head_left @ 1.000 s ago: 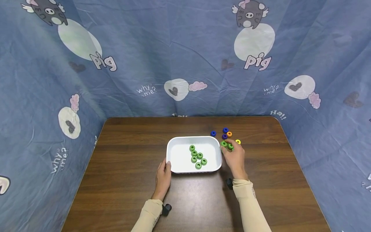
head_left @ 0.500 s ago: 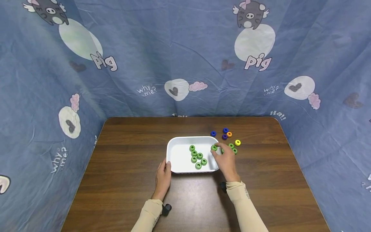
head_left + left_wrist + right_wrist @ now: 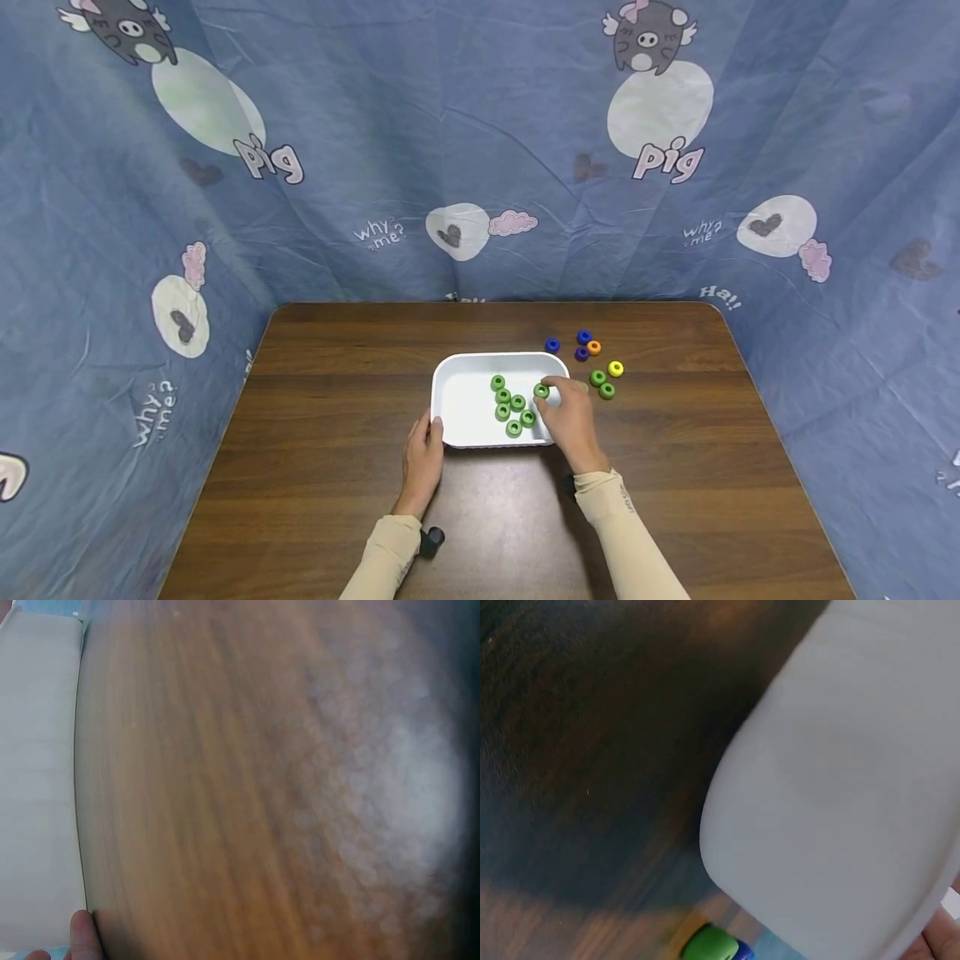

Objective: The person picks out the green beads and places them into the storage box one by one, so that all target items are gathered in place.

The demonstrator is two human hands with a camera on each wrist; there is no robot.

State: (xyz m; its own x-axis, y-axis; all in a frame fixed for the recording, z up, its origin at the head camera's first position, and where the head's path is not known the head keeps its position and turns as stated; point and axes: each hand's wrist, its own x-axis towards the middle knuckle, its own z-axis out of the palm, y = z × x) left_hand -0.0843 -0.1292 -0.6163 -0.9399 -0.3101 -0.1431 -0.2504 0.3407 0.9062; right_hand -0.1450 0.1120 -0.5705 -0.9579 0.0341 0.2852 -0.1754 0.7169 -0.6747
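A white tray sits on the table with several green ring-shaped beads lying in its middle and right part. At its front left corner my left hand grips the rim; in the left wrist view, the thumb rests along the tray's side. Over the tray's right end, my right hand pinches a green bead between thumb and index finger. Just part of that hand appears in the right wrist view, past the tray's edge, and the pinched bead is hidden there.
Right of the tray lie two green beads, with another mostly hidden behind my right hand. Farther back are several blue beads, an orange bead and a yellow bead. A blue printed curtain hangs around the wooden table.
My right hand has come left from the loose beads beside the tray, carrying a green bead over the tray's right end. My left hand has stayed at the corner.
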